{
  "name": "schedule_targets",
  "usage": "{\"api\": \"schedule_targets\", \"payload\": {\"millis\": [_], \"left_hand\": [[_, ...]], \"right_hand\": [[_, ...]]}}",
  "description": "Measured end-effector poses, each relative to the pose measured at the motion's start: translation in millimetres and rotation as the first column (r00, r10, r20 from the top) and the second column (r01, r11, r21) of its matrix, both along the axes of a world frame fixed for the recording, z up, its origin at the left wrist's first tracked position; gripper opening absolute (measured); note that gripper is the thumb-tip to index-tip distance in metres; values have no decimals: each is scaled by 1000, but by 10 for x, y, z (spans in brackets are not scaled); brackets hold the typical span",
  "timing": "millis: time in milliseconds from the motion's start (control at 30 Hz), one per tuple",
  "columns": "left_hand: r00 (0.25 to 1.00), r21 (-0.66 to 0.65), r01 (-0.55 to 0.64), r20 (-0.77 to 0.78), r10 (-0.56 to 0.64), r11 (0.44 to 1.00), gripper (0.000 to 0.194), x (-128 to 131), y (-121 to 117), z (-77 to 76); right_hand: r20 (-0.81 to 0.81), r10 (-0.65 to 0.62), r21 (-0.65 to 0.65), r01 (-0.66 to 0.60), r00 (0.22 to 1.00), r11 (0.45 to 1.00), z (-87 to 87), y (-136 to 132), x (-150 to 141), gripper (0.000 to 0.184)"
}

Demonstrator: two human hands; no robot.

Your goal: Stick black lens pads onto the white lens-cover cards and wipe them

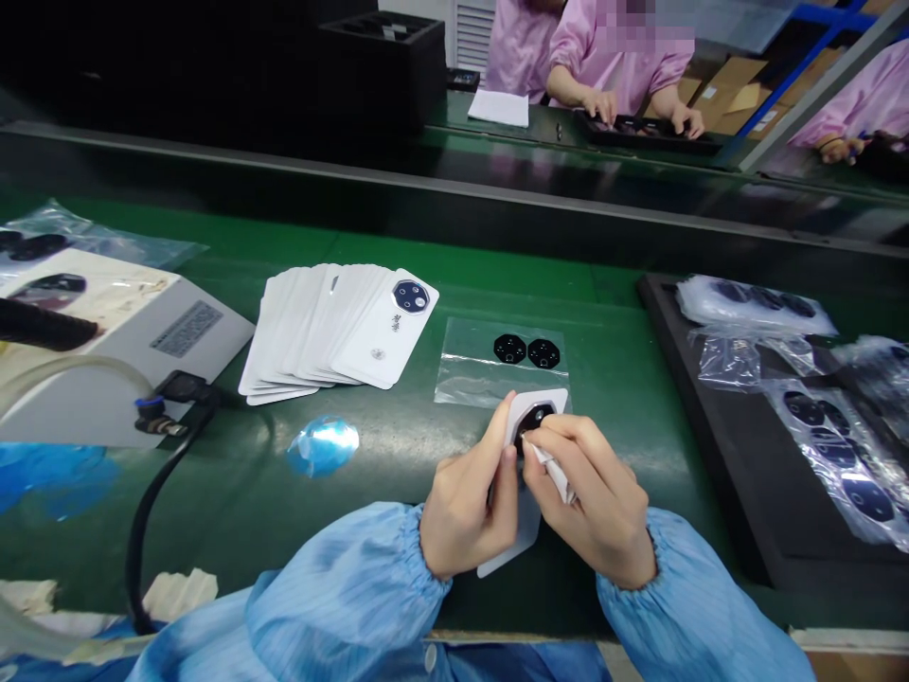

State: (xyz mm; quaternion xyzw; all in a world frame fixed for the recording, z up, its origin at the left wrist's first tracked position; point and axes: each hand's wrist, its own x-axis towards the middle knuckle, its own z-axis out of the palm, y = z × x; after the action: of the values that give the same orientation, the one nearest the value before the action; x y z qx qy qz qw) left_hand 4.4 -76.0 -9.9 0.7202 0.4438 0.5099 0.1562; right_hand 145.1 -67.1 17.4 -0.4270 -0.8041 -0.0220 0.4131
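Note:
My left hand (472, 497) is closed around a white phone back cover (522, 530), which it holds tilted above the green bench. The cover's dark camera lens panel (529, 421) faces up at its top end. Over that panel, my right hand (593, 483) pinches a folded white cloth (554, 471), its fingertips touching the panel's edge. Just beyond my hands lies a clear plastic bag (469, 372) with two black octagonal lens pieces (526, 351) on it. A fanned stack of white phone back covers (333, 327) lies to the left, the top one with its camera panel showing.
At right a black tray (717, 445) bears bagged lens pieces (828, 440). A blue film piece (324, 445) lies left of my hands. Further left are a white box (177, 332) and a black cable (152, 502). Co-workers in pink (597, 57) sit across the bench.

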Motion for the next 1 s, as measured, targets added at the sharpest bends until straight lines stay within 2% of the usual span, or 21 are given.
{"api": "schedule_targets", "payload": {"millis": [233, 400, 533, 633, 733, 867, 1000], "left_hand": [[1000, -24, 15, -13, -16, 1000, 63, -5, -5, 6], [993, -69, 40, 114, -32, 997, 57, -14, 0, 44], [952, -182, 72, 307, -12, 981, 49, -44, 22, 120], [896, -296, 167, 444, -19, 940, 44, -60, 29, 158], [849, -359, 257, 527, -33, 897, 43, -60, 29, 166], [829, -392, 274, 559, -9, 878, 42, -52, 37, 175], [827, -413, 266, 562, 13, 871, 40, -57, 41, 189]], "right_hand": [[-46, -37, -9, 37, 998, 999, -34, -2, -24, 21], [-83, -34, -7, 33, 996, 999, 23, -8, -29, 22], [-308, -27, -63, 8, 951, 998, 173, -5, 42, 23], [-506, -73, -159, -10, 859, 987, 242, 11, 100, 20], [-605, -89, -243, -78, 791, 967, 250, 28, 118, 18], [-594, -58, -253, -117, 803, 960, 259, 21, 102, 21], [-481, -57, -215, -54, 875, 975, 291, -5, 85, 20]]}}
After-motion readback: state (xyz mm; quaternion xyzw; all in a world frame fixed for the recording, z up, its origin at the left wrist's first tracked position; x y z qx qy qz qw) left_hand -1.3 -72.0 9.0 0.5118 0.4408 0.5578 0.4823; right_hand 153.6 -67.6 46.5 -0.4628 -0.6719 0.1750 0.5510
